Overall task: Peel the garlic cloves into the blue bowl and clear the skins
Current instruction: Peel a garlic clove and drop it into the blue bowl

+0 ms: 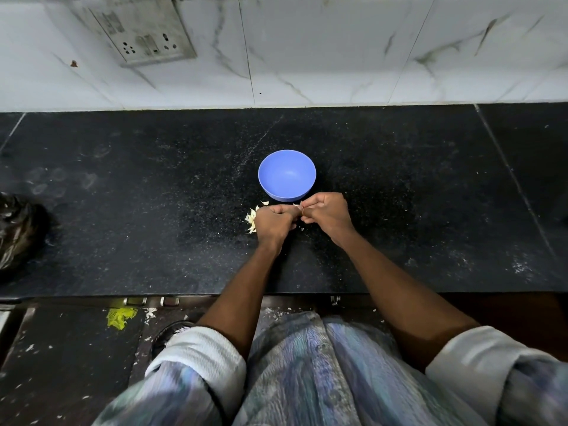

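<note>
Left hand (273, 221) and right hand (327, 212) pinching garlic clove (299, 207), just front of blue bowl (286, 175), mid-surface, skins (252, 218) beside

Black counter (123, 210) — marble-look wall (338, 56), seemingly tiled

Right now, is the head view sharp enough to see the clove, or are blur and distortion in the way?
Head view: sharp at the centre, where the blue bowl looks empty; wide-angle bending bows the counter edge; sleeves at the bottom are smeared; the left hand and right hand hide the clove, only skins show.
</note>
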Demonstrator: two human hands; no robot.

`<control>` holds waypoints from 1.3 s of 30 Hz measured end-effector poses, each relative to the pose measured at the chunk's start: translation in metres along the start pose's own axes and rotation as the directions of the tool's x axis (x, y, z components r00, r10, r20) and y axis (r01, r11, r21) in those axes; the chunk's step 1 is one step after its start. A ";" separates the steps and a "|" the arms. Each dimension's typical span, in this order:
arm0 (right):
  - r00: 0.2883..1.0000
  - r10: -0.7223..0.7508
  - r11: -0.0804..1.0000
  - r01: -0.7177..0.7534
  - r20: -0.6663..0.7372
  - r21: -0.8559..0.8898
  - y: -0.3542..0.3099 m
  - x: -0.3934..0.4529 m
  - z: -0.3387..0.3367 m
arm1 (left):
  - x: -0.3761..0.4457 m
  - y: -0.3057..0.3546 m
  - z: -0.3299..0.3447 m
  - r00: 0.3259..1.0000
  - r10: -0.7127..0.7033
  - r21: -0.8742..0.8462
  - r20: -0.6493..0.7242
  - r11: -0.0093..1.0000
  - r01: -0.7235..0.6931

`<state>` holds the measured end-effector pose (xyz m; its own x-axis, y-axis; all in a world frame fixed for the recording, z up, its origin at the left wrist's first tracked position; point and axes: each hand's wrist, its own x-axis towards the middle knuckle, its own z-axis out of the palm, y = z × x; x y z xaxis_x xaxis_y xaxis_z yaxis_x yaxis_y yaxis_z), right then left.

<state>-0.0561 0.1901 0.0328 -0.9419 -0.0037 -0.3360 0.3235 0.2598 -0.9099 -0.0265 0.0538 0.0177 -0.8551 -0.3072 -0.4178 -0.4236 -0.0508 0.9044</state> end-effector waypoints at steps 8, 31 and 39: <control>0.995 -0.078 0.992 0.072 -0.054 -0.100 0.001 0.001 0.004 | -0.002 -0.002 0.006 0.979 0.182 0.301 -0.095 0.942 -0.145; 0.995 -0.097 0.988 0.098 0.013 -0.123 0.004 0.004 0.001 | 0.003 -0.007 0.002 0.992 0.129 0.234 0.009 0.964 -0.127; 0.987 0.135 0.966 -0.150 0.086 0.210 -0.003 -0.002 -0.007 | 0.002 -0.008 0.002 0.985 0.126 0.167 0.121 0.975 -0.145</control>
<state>-0.0561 0.1964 0.0376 -0.8783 -0.0516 -0.4753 0.4732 0.0483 -0.8796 -0.0255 0.0558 0.0090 -0.9316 -0.1936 -0.3078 -0.3387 0.1540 0.9282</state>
